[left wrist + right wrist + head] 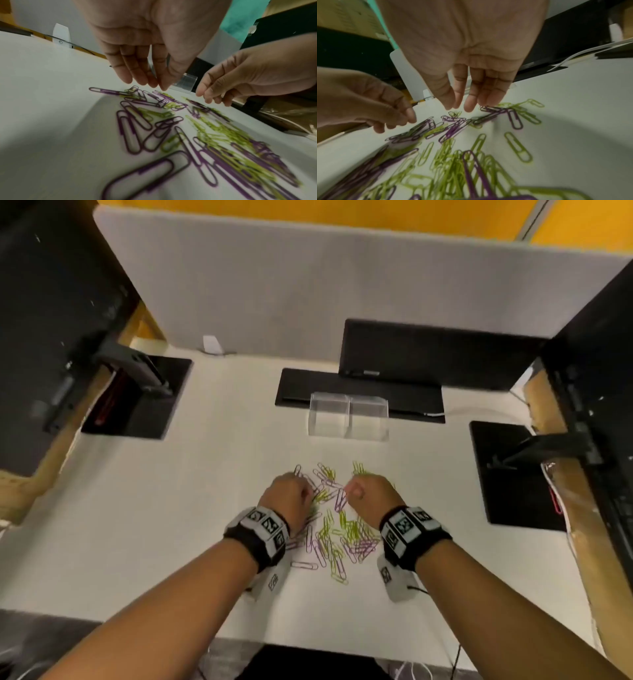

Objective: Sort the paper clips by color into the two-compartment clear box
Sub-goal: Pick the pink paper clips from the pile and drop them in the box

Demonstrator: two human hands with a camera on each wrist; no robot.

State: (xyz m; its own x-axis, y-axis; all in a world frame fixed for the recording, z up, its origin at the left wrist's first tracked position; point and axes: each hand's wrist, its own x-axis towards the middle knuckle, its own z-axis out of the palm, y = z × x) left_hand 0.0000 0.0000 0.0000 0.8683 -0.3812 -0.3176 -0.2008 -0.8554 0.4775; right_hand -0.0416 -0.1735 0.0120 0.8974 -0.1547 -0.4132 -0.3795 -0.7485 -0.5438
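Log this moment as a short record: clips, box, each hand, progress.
clips: purple paper clips and green paper clips lie mixed in one pile on the white table
box: clear two-compartment box stands beyond the pile; no clips visible inside
left hand: left hand hovers over the pile, fingers pointing down, holds nothing
right hand: right hand likewise, holds nothing
progress: sorting not yet begun

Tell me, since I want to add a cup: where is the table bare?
Bare: the table left of the paper clips, and the strip between them and the clear box. Crowded: under the left hand and right hand.
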